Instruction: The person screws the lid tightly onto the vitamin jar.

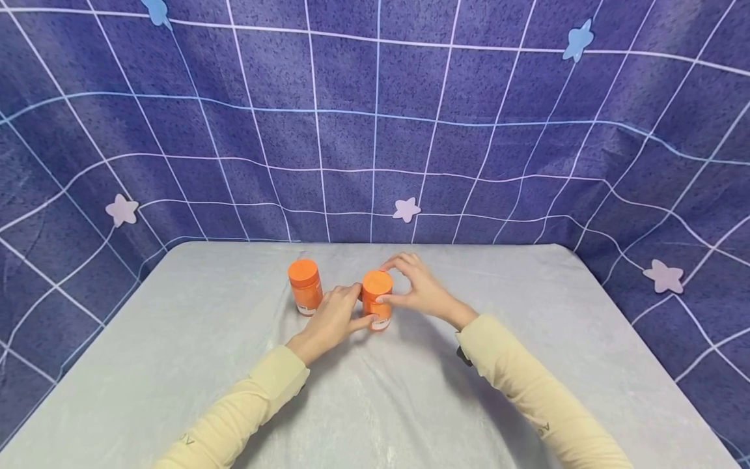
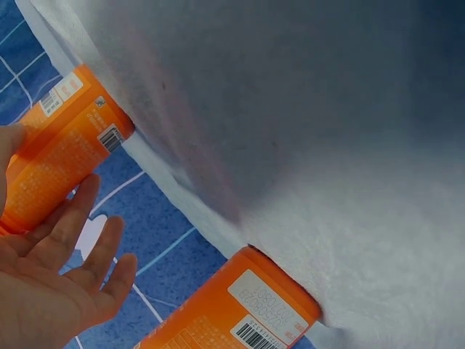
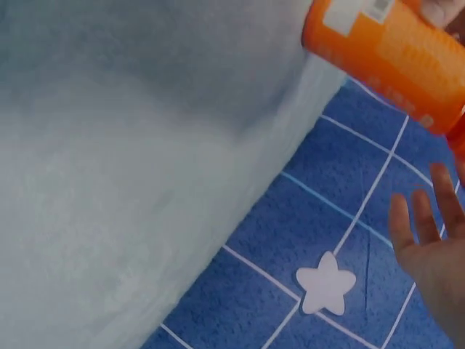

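An orange jar [image 1: 370, 303] with an orange screw lid [image 1: 377, 282] stands upright near the middle of the table. My left hand [image 1: 331, 320] grips its body from the left, thumb in front and fingers behind. From the right, my right hand [image 1: 423, 290] holds the lid between thumb and fingers. In the left wrist view, barcode labels show on the held jar [image 2: 65, 156]. The right wrist view has that jar [image 3: 389, 54] at the top, its lid mostly cut off by the frame. A second orange jar [image 1: 305, 291], lid on, stands upright left of my left hand.
A grey-white cloth [image 1: 176, 365] covers the table, with slight creases. Behind it and at the sides hangs a blue curtain [image 1: 346, 143] with a grid of lines and pale stars. The second jar is close to my left hand's knuckles.
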Tool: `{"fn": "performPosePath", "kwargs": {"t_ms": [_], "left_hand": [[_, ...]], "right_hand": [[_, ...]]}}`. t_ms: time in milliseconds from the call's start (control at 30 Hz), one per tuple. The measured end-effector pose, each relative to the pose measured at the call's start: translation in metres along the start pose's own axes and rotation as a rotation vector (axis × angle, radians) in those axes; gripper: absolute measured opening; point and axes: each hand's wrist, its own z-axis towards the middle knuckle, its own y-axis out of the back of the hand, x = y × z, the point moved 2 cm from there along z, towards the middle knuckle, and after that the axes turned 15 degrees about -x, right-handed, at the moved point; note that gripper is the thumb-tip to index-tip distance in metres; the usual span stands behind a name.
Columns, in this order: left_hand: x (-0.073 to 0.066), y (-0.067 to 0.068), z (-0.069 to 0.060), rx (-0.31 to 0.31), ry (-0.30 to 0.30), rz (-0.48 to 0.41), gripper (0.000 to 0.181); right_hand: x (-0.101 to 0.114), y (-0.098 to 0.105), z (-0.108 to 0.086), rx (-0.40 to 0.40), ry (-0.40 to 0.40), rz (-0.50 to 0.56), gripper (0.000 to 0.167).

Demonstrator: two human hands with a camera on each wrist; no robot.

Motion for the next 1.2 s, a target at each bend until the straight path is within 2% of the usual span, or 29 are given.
{"fn": "performPosePath", "kwargs": {"t_ms": [133, 267, 600, 867, 1033, 1200], "left_hand": [[0.000, 0.001, 0.000, 0.000, 0.006, -0.006, 0.036], [-0.001, 0.001, 0.000, -0.001, 0.012, -0.014, 0.037], [-0.001, 0.001, 0.001, 0.001, 0.004, -0.007, 0.039], [-0.002, 0.001, 0.000, 0.002, 0.013, -0.012, 0.039], [-0.002, 0.001, 0.000, -0.001, 0.008, -0.012, 0.039], [-0.002, 0.001, 0.000, -0.002, 0.010, -0.008, 0.039]], "right_hand": [[0.000, -0.003, -0.002, -0.015, -0.030, -0.005, 0.052], [-0.001, -0.003, 0.000, 0.001, -0.003, 0.006, 0.053], [-0.006, 0.005, 0.006, 0.177, 0.036, 0.074, 0.058], [-0.006, 0.010, 0.013, 0.249, 0.059, 0.089, 0.053], [-0.005, 0.010, 0.014, 0.241, 0.063, 0.086, 0.050], [-0.004, 0.009, 0.012, 0.179, 0.059, 0.074, 0.049]]}}
